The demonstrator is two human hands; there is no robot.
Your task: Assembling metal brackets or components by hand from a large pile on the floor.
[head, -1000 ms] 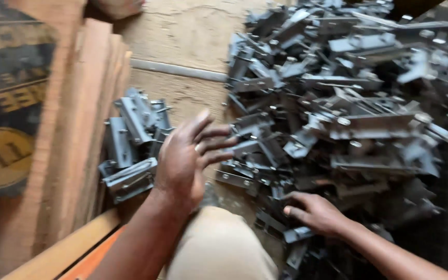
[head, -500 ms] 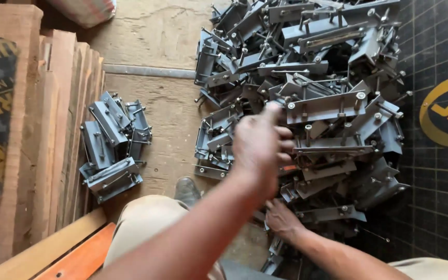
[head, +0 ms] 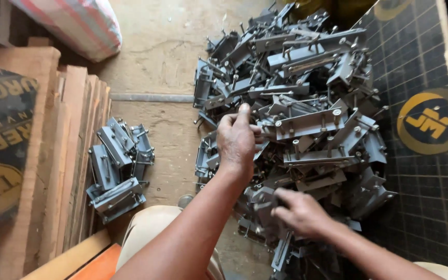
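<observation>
A big heap of grey metal brackets (head: 307, 103) with bolts lies on the floor ahead of me. My left hand (head: 238, 139) reaches into the heap's near left side, fingers curled around a bracket (head: 307, 122) there. My right hand (head: 301, 211) rests lower, at the heap's near edge, its fingers pinching another bracket (head: 262, 206). A small stack of the same brackets (head: 116, 168) sits apart on the left, beside the wooden planks, with neither hand near it.
Wooden planks (head: 63, 166) stand on edge along the left, with a printed sack (head: 1, 145) over them. A striped bag (head: 71, 23) lies at top left. A dark gridded mat (head: 426, 171) borders the heap on the right. My knee (head: 149, 228) is below.
My left hand has swung from beside the small stack on the left across to the big heap and closed on a bracket. My right hand stays at the heap's near edge.
</observation>
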